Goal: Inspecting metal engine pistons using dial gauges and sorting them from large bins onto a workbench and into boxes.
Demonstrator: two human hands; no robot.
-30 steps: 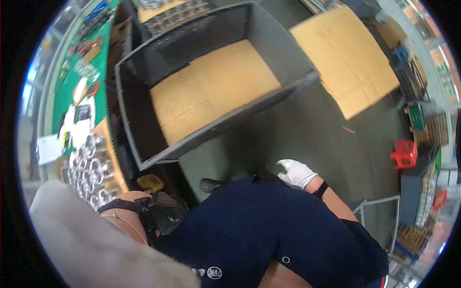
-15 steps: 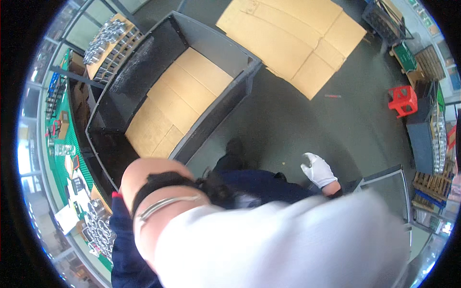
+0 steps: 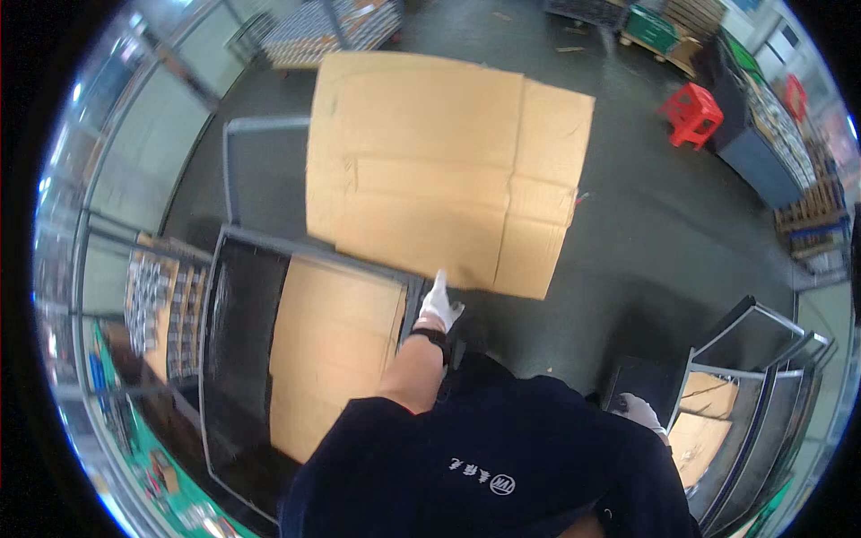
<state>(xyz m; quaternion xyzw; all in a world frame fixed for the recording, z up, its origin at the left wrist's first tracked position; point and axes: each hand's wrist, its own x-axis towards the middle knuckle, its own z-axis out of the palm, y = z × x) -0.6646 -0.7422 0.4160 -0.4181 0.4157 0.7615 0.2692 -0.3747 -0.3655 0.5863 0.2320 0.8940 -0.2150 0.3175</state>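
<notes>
My left hand, in a white glove with a dark band at the wrist, reaches forward past the near right corner of a dark metal bin. Its index finger stretches out and the thumb stands apart. The fingertip meets the near edge of a large flat cardboard sheet in the view; whether it touches I cannot tell. Low at my right side, my right hand, also white-gloved, has its fingers apart beside a black panel. Nothing shows in its grasp.
Cardboard lines the dark bin at left. A grey metal frame shows behind the large sheet. At right stand a framed cart with cardboard inside and a red stool. Racks of metal parts stand at far left.
My left arm has swung from close before the camera out toward the cardboard sheet. My right hand sits lower and nearer my side. The view has turned, shifting the bin and sheet.
</notes>
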